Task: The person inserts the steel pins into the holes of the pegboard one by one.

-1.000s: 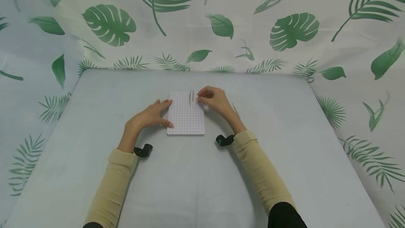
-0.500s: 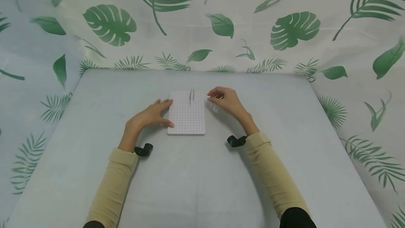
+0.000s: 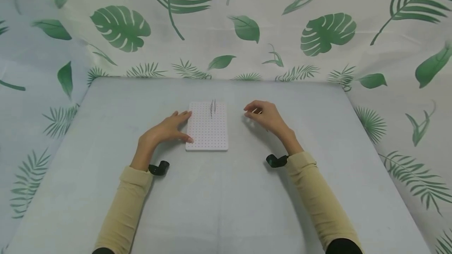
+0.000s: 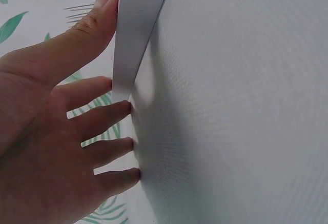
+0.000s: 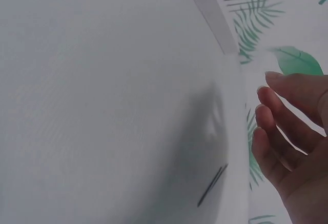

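Note:
A white pegboard (image 3: 206,134) with rows of small holes lies on the table. Several thin dark pins (image 3: 213,109) stand upright near its far end. My left hand (image 3: 166,128) is spread along the board's left edge; in the left wrist view the thumb and index fingertip touch the board's side (image 4: 134,34), the other fingers extended below. To the right of the board, my right hand (image 3: 267,117) hovers over the table, fingers loosely bent and nothing visible between them. Below it, in the right wrist view, a couple of thin dark pins (image 5: 211,186) lie on the table.
A pale cloth covers the table (image 3: 219,199). Behind it hangs a white curtain (image 3: 212,42) printed with green leaves. A small black camera sits at each wrist, including the right wrist camera (image 3: 276,160).
My right hand has moved away from the board's right edge, to the right, and its fingers have loosened. The left hand and the standing pins have stayed in place.

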### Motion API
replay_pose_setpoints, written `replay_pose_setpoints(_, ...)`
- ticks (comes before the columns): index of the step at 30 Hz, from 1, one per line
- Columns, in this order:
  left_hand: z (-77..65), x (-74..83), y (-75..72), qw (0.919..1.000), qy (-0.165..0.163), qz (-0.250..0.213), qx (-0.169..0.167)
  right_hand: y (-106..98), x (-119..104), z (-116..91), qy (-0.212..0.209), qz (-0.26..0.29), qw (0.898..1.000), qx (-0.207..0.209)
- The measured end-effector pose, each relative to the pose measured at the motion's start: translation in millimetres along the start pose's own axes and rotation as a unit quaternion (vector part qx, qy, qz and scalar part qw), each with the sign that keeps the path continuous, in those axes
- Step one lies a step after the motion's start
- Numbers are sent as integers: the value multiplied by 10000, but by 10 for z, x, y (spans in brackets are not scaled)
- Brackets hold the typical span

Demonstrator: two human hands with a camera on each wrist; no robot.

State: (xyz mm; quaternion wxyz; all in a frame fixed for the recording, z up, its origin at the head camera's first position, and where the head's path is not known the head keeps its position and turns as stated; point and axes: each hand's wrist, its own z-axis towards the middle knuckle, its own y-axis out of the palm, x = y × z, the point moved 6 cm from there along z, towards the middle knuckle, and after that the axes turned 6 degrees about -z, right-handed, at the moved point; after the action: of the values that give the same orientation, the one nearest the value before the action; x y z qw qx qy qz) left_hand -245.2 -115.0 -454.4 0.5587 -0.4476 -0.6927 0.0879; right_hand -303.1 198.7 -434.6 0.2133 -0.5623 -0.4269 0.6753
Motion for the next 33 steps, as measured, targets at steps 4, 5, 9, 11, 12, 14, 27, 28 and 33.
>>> replay_pose_setpoints(4, -11, 12, -5, 10000, 17, 17, 4, -57, 83, -62, 94, -104, 9999, -76)
replay_pose_setpoints(5, -13, 15, -11, 10000, 18, 21, 8, -71, 105, -76, 113, -130, 9998, -91)
replay_pose_setpoints(9, -9, 16, -13, 10000, 13, 9, 9, -116, 212, -135, 216, -220, 9994, -139)
replay_pose_setpoints(11, -6, 13, -8, 10000, -6, -2, 4, -137, 273, -164, 271, -270, 9992, -142)
replay_pose_setpoints(12, -3, 12, -4, 10000, -14, -2, 3, -147, 301, -179, 302, -274, 9991, -147)
replay_pose_setpoints(14, -1, 10, 1, 10000, -34, 6, 2, -166, 348, -207, 348, -275, 9989, -163)
replay_pose_setpoints(27, 16, -6, 9, 9999, -81, 56, 35, -205, 551, -315, 570, -338, 9968, -436)
replay_pose_setpoints(28, 18, -7, 9, 9999, -86, 60, 37, -205, 559, -322, 578, -342, 9967, -461)
replay_pose_setpoints(33, 17, -8, 6, 9999, -75, 66, 23, -205, 596, -348, 591, -347, 9961, -554)
